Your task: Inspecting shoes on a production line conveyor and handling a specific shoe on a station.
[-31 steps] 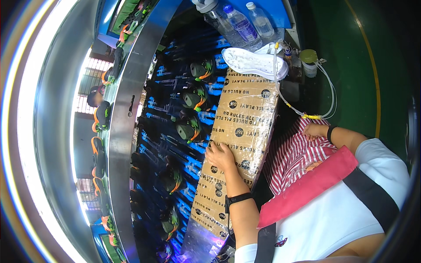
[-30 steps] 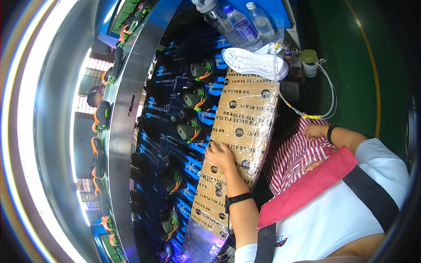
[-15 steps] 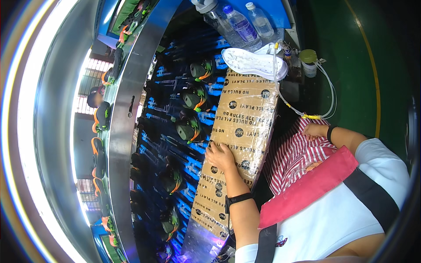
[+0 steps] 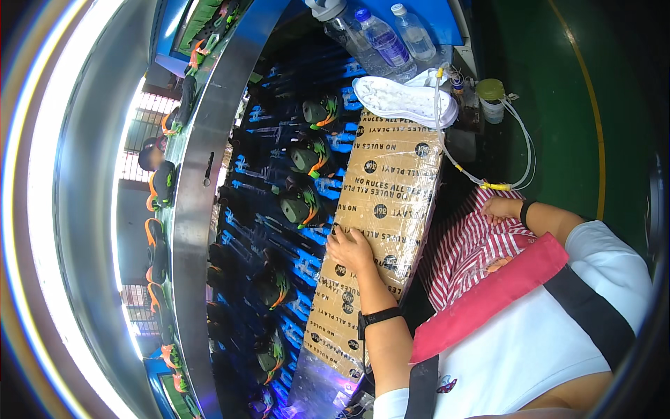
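A long, flat bench (image 4: 398,174), surfaced w/ brown printed cardboard under glossy, creased clear film, runs approx. 1 to 7 o'clock. Print on it: repeated rows of black caps, some inverted, plus round black emblems. The bare left hand (image 4: 351,249) lies on its L edge nr mid-length, grip relaxed, palm down, fingers slightly spread. Bare right hand (image 4: 501,208), betw. 2 & 3 o'clock from it, rests on red-and-white striped cloth (image 4: 457,260); fingers curled, can't make out if grip holds anything.

From left hand: 10–11 o'clock, dark rounded shoes w/ green & orange trim (image 4: 300,202) among blue rods; 9 o'clock, smooth curved metal rail (image 4: 192,230); 1 o'clock, white sole-shaped piece w/ dimpled face (image 4: 401,99); 12 o'clock, clear plastic bottle w/ purple label (image 4: 388,45).
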`<state>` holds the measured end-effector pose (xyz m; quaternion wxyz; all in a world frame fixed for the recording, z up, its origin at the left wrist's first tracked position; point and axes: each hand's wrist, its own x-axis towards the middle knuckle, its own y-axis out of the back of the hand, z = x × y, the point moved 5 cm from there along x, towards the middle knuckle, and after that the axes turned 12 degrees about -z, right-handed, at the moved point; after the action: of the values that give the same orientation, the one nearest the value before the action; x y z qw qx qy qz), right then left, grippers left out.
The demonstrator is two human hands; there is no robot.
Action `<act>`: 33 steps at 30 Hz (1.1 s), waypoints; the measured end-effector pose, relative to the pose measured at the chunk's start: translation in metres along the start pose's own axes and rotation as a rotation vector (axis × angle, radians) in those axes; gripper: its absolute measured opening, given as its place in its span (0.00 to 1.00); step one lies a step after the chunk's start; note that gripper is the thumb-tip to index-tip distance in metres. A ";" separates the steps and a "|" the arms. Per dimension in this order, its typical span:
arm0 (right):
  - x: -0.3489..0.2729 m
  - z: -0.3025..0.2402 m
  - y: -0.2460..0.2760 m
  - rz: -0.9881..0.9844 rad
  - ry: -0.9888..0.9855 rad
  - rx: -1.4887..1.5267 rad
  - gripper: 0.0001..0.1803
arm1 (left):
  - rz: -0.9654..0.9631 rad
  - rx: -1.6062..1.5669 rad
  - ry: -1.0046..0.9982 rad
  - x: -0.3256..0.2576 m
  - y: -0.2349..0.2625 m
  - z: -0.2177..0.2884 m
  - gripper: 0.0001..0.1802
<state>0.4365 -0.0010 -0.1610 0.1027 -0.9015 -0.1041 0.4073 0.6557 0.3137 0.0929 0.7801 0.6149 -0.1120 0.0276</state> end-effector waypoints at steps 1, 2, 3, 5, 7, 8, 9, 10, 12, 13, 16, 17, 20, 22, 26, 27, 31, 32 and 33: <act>0.000 0.000 0.000 0.005 0.000 -0.009 0.12 | 0.000 0.000 0.000 0.000 0.000 0.000 0.23; 0.000 0.000 0.000 0.009 0.000 -0.018 0.12 | 0.001 -0.001 -0.003 0.000 -0.001 0.000 0.23; 0.000 0.000 0.000 0.009 0.000 -0.019 0.12 | 0.002 -0.001 -0.006 0.000 0.000 0.000 0.23; -0.001 -0.001 0.000 0.013 0.006 -0.020 0.12 | 0.000 -0.004 -0.003 0.000 0.000 0.000 0.23; 0.000 -0.001 0.000 0.012 0.005 -0.020 0.12 | -0.001 -0.006 -0.001 0.000 0.000 0.000 0.23; 0.001 0.000 0.000 0.012 0.004 -0.019 0.12 | -0.005 -0.005 0.000 0.000 0.000 0.000 0.23; 0.001 0.000 0.000 0.012 0.004 -0.019 0.12 | -0.008 -0.005 0.002 0.000 0.000 0.000 0.23; 0.001 0.000 0.000 0.009 0.002 -0.020 0.12 | -0.008 -0.004 0.002 0.000 0.000 0.000 0.23; 0.002 0.000 0.000 0.006 0.000 -0.022 0.12 | -0.012 -0.001 0.005 0.000 0.000 0.000 0.23; 0.002 0.000 0.000 0.010 -0.002 -0.025 0.11 | -0.012 -0.001 0.005 0.000 0.000 0.000 0.23; 0.001 -0.001 -0.001 0.017 -0.003 -0.024 0.11 | -0.012 -0.001 0.007 0.000 0.000 0.000 0.23; 0.000 -0.001 -0.001 0.020 -0.002 -0.020 0.11 | -0.016 -0.003 0.008 0.000 0.000 0.000 0.23; 0.000 0.007 0.003 0.017 0.006 0.009 0.11 | -0.030 -0.008 0.002 0.001 -0.004 0.004 0.23; 0.003 0.002 0.001 0.006 0.010 -0.011 0.11 | -0.022 -0.001 0.019 0.000 0.000 -0.001 0.23; 0.007 -0.002 -0.001 -0.002 0.011 -0.024 0.11 | 0.002 0.009 0.022 0.000 0.002 -0.006 0.23; 0.005 0.001 0.000 0.004 0.009 -0.017 0.11 | 0.004 0.007 0.008 0.000 0.000 -0.003 0.23; -0.004 0.013 0.004 0.026 -0.003 0.026 0.11 | -0.016 -0.003 -0.026 0.002 -0.011 0.008 0.23; 0.004 -0.001 -0.001 -0.011 0.003 -0.001 0.11 | 0.015 0.009 0.006 0.000 0.000 -0.005 0.23; 0.004 0.000 0.000 -0.010 0.003 -0.001 0.11 | 0.017 0.008 0.002 0.000 0.000 -0.004 0.22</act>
<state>0.4394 0.0006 -0.1640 0.1046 -0.9015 -0.1087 0.4056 0.6563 0.3179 0.0919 0.7775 0.6170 -0.1163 0.0355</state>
